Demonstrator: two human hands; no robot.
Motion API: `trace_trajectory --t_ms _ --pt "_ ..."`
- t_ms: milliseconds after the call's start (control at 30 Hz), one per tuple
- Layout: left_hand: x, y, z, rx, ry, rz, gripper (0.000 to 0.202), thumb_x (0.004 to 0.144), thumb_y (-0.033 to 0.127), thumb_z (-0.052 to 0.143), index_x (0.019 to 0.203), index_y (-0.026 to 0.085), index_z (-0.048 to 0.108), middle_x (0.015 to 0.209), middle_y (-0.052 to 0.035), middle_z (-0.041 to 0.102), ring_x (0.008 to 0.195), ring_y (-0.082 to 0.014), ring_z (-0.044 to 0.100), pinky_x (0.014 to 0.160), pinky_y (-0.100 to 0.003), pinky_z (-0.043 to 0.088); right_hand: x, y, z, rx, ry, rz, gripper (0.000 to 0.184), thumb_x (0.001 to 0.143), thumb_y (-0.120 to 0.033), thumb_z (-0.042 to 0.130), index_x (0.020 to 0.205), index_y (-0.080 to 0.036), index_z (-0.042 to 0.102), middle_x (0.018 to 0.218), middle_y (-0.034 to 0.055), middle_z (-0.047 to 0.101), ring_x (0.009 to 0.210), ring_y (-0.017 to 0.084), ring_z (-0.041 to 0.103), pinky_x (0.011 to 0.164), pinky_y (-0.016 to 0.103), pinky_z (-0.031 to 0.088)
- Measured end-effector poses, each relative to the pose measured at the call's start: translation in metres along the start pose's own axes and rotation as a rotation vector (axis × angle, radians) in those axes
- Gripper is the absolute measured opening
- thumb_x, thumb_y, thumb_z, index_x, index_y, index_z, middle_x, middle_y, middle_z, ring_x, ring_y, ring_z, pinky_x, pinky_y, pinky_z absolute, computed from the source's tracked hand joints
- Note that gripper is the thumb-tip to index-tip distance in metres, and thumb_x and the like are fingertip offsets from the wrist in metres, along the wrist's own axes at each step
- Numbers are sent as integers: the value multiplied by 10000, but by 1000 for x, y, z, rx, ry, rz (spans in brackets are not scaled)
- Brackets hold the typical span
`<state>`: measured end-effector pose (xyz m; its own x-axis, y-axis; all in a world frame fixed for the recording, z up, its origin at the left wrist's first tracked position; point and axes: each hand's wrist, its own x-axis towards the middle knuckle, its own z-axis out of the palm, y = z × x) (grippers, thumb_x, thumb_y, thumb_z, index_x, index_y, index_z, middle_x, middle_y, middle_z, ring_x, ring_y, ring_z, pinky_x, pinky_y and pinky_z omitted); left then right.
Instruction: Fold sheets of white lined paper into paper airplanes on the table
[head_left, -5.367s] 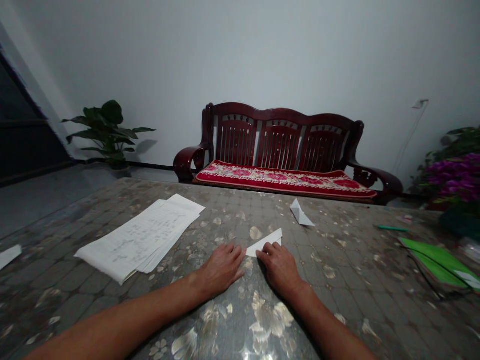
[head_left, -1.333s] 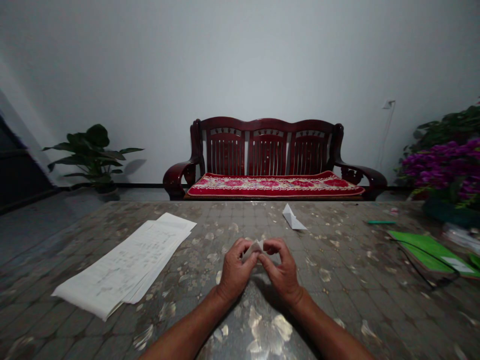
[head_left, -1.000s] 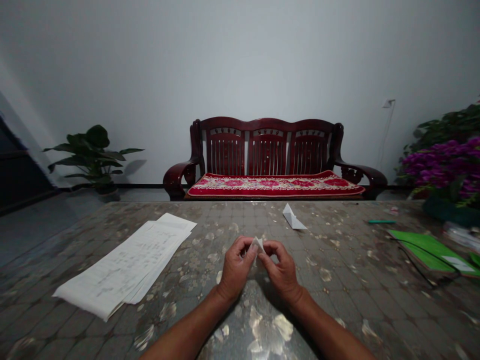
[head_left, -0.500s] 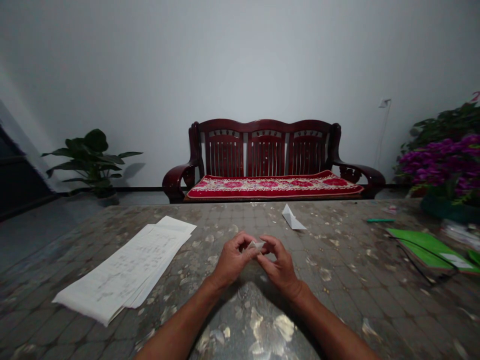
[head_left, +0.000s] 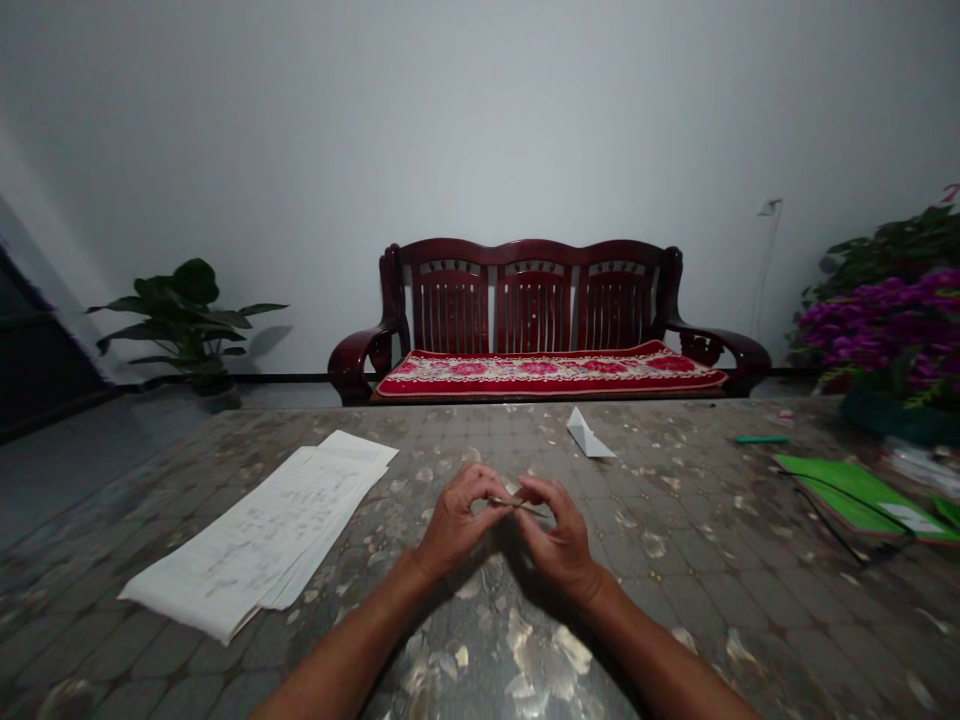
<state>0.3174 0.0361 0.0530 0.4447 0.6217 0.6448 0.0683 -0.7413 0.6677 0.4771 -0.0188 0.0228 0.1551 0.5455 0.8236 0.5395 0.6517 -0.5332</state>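
Note:
A narrow strip of folded white paper (head_left: 517,505) is pinched between my left hand (head_left: 454,522) and my right hand (head_left: 559,530), and it appears edge-on. Fingertips of both hands hold it from either side, above the patterned table top (head_left: 675,570). Part of the paper is hidden by my fingers. A second folded white paper piece (head_left: 587,436) lies farther off on the table, beyond my right hand and apart from it.
A stack of written white sheets (head_left: 259,530) lies left of my hands. To the right are a green notebook (head_left: 851,505) and a green pen (head_left: 761,439). Beyond the table's far edge stand a dark red wooden sofa (head_left: 547,320), a potted plant (head_left: 184,320) and purple flowers (head_left: 881,330).
The paper between my fingers has turned from a visible small triangle to a thin edge-on strip. My hands have drawn slightly closer to me, and the view has shifted slightly.

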Motion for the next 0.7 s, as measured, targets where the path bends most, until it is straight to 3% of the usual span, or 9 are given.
trace_trajectory --t_ms 167,267,467,700 --pt "-16 -5 5 -15 15 -72 153 853 316 674 780 183 689 822 -29 620 732 -142 568 647 -235 446 -5 0 -2 -8 -90 -41 350 875 -137 582 1205 -253 577 880 23 669 800 168 637 730 317 529" --pt "-22 -5 11 7 82 -153 208 859 327 635 717 174 638 754 -14 609 682 -133 554 623 -229 440 -7 2 -1 -33 -123 -24 334 881 -157 571 1203 -245 576 879 30 671 794 177 640 730 328 531" --pt "-27 -10 24 44 255 -339 226 801 378 650 707 176 611 653 26 588 629 -131 546 622 -232 448 -4 1 -4 -184 -155 -144 136 896 -172 540 963 -240 636 892 44 680 864 201 616 770 351 480" --pt "-30 -14 29 -19 285 -411 186 760 344 686 785 178 605 656 39 611 614 -128 580 611 -229 467 -2 3 -9 -313 -236 -165 165 927 -224 581 1059 -254 674 908 43 693 873 205 585 780 347 427"
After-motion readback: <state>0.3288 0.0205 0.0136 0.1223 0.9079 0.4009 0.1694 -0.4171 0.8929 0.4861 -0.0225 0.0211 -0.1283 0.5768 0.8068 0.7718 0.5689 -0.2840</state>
